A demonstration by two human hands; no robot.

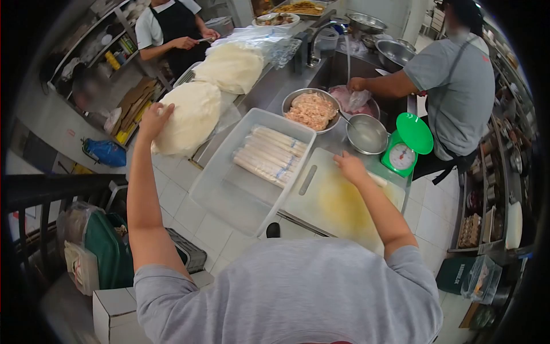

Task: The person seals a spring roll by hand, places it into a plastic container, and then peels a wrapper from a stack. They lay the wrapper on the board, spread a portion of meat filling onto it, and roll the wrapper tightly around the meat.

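My left hand [156,119] lies on the left edge of a stack of round, pale dough sheets [192,117], fingers apart on top; its thumb is hard to make out. A second stack of sheets [232,66] is behind it. My right hand [350,166] is above the white cutting board [303,200], which has a yellow stain. Near that hand a pale roll [377,179] rests on the board, partly hidden by my forearm. Between my hands, a clear plastic bin [229,195] holds several wrapped pale rolls [272,153].
Behind the board are a bowl of pinkish filling [311,110], a bowl of cloudy liquid with a spoon [366,135] and a green scale [401,155]. One person [467,86] works at the sink on the right; another [172,28] stands at the back left.
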